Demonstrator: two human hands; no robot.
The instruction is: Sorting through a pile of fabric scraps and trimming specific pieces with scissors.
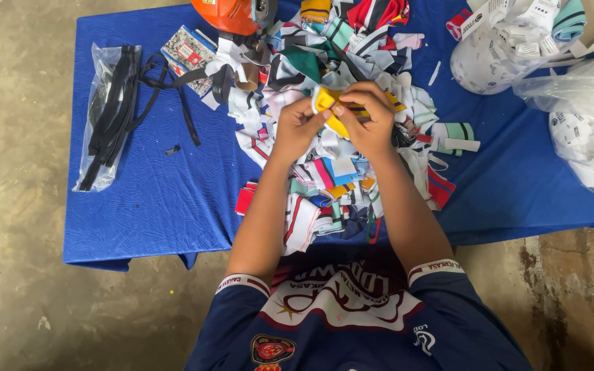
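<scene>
My left hand (295, 125) and my right hand (368, 117) are together over a heap of coloured fabric scraps (342, 175) on a blue cloth (152, 185). Both pinch a small yellow fabric piece (329, 108) with white and dark striped edging, held just above the heap. The fingers of each hand are curled around it, so part of the piece is hidden.
A clear bag of black straps (108, 117) lies at the left, with loose black straps (173, 86) beside it. An orange tool (232, 14) sits at the top. Clear bags of white labels (517, 41) and more plastic (586, 117) fill the right. Concrete floor (15, 206) surrounds the cloth.
</scene>
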